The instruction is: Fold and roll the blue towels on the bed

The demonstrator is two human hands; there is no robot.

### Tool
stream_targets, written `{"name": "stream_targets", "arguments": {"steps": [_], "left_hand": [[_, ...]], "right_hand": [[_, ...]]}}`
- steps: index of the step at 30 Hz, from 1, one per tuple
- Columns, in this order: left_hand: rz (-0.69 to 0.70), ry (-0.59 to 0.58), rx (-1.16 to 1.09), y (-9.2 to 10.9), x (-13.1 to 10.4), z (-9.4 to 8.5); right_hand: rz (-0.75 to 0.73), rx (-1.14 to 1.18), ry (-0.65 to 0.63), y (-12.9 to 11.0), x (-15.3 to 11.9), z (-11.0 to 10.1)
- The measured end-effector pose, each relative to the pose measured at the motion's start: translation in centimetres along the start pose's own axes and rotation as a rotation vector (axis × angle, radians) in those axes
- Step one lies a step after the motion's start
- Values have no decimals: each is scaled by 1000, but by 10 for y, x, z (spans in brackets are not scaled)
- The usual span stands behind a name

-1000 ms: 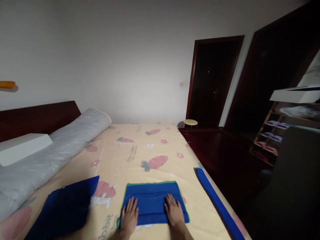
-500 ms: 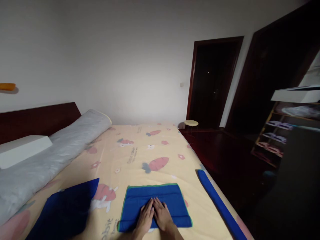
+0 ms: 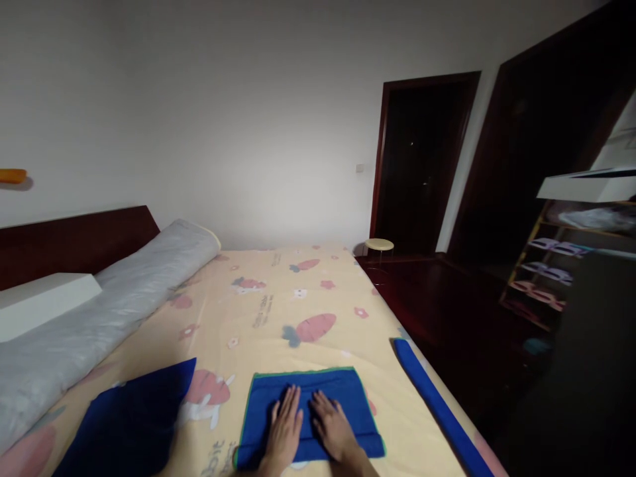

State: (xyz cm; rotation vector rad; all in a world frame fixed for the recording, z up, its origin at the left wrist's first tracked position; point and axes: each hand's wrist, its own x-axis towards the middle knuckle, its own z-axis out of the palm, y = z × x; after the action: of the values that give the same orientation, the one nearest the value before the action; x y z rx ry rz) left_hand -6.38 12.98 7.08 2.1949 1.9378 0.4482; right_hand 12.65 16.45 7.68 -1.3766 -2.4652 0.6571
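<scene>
A blue cloth (image 3: pixel 263 397) with green edging lies spread on the bed in front of me, with faint fold lines across it. My left hand (image 3: pixel 285 424) rests flat on its middle, fingers stretched out. Just to the right, my right hand (image 3: pixel 330 421) also lies flat on the cloth, fingers extended. A gap of blue cloth shows between the two hands. To the left is a second, darker blue cloth (image 3: pixel 134 417). Along the bed's right edge runs a long, narrow folded blue cloth (image 3: pixel 437 404). Neither hand touches these two.
The bed (image 3: pixel 278 278) has a yellow sheet with carrot and rabbit prints. A grey rolled bundle (image 3: pixel 149 278) and a white box (image 3: pixel 50 301) lie by the dark headboard (image 3: pixel 84 238). Beyond the bed stand a round stool (image 3: pixel 379 244) and a shoe rack (image 3: pixel 541 268).
My hands have moved apart from fingertips together at the middle of the cloth, the left going left and the right going right. Both stay flat on it.
</scene>
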Motion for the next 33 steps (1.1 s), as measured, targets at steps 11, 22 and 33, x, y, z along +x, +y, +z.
{"name": "stream_targets", "arguments": {"steps": [11, 22, 33], "left_hand": [[-493, -152, 324, -49, 15, -25], [130, 331, 342, -14, -15, 53], [226, 475, 369, -33, -75, 91]], "right_hand": [[340, -126, 84, 48, 14, -17], [-146, -97, 174, 9, -10, 49], [-501, -454, 652, 51, -79, 58]]}}
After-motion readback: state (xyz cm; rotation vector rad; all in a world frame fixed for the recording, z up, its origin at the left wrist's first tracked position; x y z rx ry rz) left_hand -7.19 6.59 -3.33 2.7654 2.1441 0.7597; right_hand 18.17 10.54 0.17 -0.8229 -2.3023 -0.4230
